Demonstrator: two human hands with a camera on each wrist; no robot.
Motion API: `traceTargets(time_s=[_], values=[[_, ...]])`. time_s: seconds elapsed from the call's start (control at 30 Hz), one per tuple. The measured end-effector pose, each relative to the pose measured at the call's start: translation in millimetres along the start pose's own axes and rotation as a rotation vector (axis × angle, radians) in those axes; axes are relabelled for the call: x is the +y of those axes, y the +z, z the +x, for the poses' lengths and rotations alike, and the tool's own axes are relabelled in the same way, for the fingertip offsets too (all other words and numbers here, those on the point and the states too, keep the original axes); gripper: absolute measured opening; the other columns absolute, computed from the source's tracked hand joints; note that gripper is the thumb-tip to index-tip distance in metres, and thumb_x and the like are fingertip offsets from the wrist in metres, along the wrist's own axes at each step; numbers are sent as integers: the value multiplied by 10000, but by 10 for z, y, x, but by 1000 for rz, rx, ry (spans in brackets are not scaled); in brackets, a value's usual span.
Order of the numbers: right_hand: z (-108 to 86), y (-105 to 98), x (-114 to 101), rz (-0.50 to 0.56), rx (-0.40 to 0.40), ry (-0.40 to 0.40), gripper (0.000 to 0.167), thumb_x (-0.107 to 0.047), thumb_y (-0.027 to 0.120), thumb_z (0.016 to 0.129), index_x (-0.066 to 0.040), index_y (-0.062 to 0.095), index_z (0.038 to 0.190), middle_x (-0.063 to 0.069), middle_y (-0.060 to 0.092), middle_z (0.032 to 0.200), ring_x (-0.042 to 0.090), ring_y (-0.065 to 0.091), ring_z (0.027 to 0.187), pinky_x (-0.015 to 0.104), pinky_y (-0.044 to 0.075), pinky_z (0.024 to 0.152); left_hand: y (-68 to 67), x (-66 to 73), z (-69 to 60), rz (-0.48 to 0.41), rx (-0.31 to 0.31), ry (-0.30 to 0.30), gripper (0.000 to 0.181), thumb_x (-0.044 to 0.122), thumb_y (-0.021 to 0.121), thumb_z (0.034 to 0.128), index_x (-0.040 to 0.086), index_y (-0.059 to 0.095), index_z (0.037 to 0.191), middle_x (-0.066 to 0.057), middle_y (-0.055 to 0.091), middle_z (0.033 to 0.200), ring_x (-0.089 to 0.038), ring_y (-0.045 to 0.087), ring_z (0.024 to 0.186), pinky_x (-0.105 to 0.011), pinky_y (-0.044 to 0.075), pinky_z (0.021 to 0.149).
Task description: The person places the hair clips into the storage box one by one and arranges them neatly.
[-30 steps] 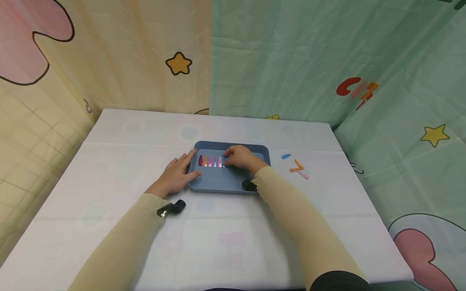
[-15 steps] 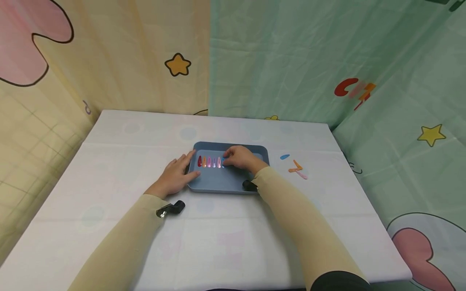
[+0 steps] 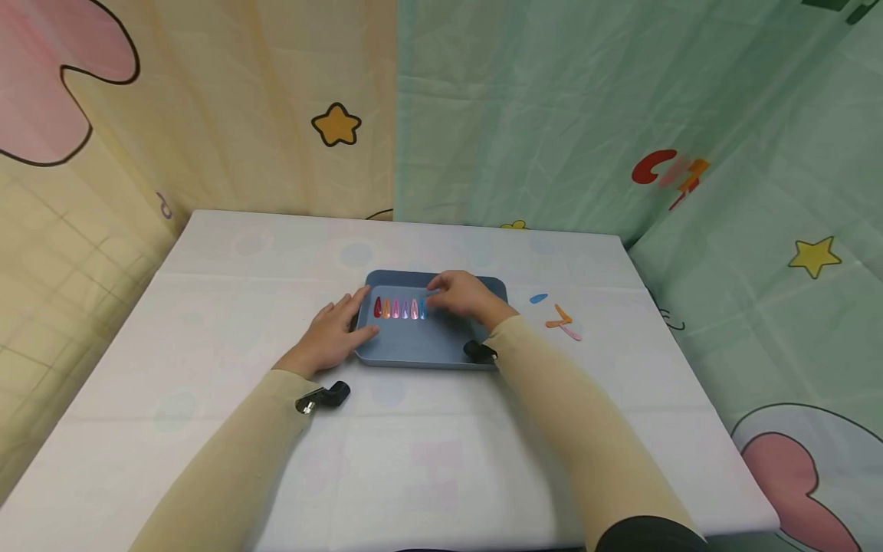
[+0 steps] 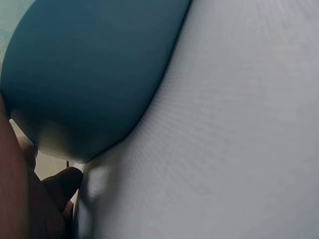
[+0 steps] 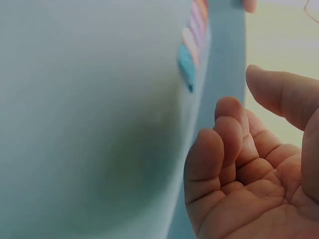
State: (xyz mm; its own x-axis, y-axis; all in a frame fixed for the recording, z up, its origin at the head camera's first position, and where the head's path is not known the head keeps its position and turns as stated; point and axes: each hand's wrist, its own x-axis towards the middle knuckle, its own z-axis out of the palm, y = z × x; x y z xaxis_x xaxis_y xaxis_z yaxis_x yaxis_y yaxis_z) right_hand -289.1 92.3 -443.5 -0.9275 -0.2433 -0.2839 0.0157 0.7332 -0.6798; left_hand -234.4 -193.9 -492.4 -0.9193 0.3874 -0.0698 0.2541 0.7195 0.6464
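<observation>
A row of teardrop-shaped snap hair clips lies in the blue-grey tray [image 3: 421, 349]. From the red hair clip [image 3: 378, 307] at its left, the row runs through orange, pink and purple to the blue hair clip [image 3: 423, 309] at its right end. My left hand [image 3: 329, 335] rests along the tray's left rim, thumb and fingers spread. Just right of the blue clip, my right hand [image 3: 464, 297] hovers over the tray. In the right wrist view a gap separates thumb and fingers of the right hand [image 5: 254, 164], and nothing is between them.
To the right of the tray, on the white tabletop [image 3: 414, 460], lie a loose blue clip [image 3: 539, 298], orange clips [image 3: 562, 313] and a pink clip [image 3: 571, 333]. Patterned curtains [image 3: 524, 115] hang behind the table and at its sides.
My right hand has let go of the blue clip at the row's right end and moved slightly right and up from it. The left hand has kept its place at the tray rim.
</observation>
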Motion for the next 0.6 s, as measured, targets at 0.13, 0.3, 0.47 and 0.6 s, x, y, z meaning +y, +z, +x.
traceTargets(time_s=[0.13,0.3,0.47,0.6], values=[[-73,-115,-36,54,17,-11,373,-260,747,976,-100,699,1309,59,671,926,191,588,817,297,509,715,4,-3,3,2,-1,-4,869,517,587,1040,209,133,1714,-156,238,1750,-404,135,1642,-573,21,1340],[-184,-284,-46,79,55,-31,380,-282,719,1004,-111,680,1340,56,714,1029,253,661,917,313,568,774,10,-7,7,8,-4,-10,869,527,577,1040,221,122,1715,-142,232,1754,-392,133,1646,-564,22,1342],[-314,-481,1,82,77,-33,457,-299,682,1023,-105,623,1433,101,716,1213,356,678,1080,396,577,886,9,8,6,15,-4,-9,875,532,570,1038,213,118,1715,-152,223,1755,-402,129,1644,-576,21,1340],[-385,-613,105,63,96,-16,480,-305,665,1028,-117,605,1465,112,692,1298,327,672,1108,425,570,917,10,10,3,16,-5,-13,870,533,569,1039,219,120,1715,-145,220,1757,-396,127,1646,-570,17,1342]])
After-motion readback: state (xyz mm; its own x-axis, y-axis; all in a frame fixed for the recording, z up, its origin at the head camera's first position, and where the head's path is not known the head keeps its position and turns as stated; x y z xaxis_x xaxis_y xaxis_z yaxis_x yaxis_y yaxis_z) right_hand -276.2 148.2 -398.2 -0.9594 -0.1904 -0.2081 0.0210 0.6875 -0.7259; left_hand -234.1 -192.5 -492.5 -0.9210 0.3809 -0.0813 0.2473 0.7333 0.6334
